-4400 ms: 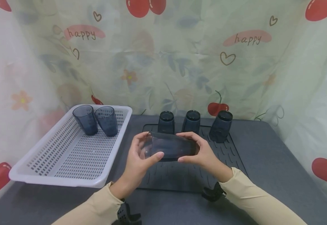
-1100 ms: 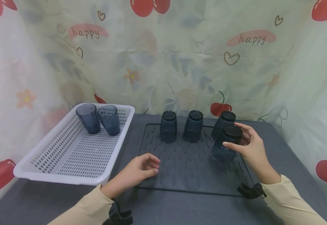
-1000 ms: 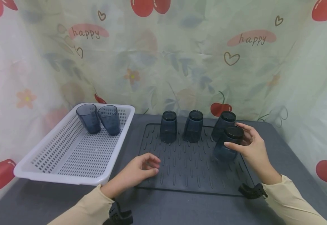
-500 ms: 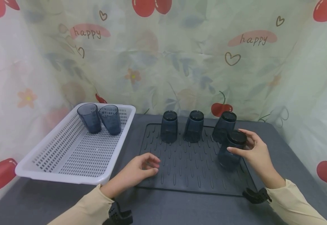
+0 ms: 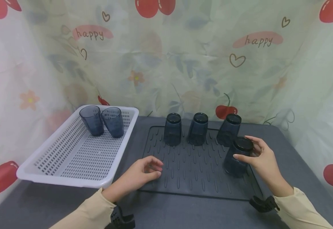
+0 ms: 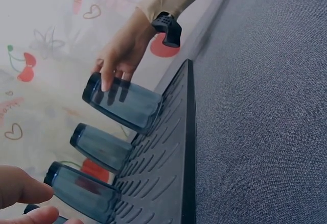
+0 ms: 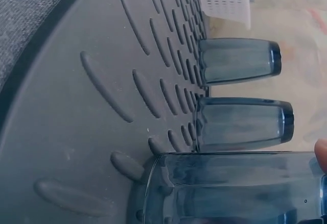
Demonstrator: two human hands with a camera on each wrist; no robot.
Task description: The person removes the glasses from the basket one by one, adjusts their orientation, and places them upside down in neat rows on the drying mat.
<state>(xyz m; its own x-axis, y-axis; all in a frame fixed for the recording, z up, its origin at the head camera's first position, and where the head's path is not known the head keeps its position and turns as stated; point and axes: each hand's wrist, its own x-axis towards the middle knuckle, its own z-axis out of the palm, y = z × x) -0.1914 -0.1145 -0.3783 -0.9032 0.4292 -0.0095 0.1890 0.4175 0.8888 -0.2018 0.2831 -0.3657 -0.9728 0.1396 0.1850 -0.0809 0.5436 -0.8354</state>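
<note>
The right hand [image 5: 265, 162] has its grip round an upside-down glass [image 5: 234, 167], thumb and fingers near its base, right of centre in the head view, in front of the back row's rightmost glass [image 5: 230, 127]. The left hand [image 5: 140, 174], lower centre, is empty, fingers loosely bent. In the left wrist view, the held glass, upper centre, has its rim at or just above the mat [image 6: 171, 180]. In the right wrist view it fills the lower right; best, I judge, to settle the rim flat before releasing.
</note>
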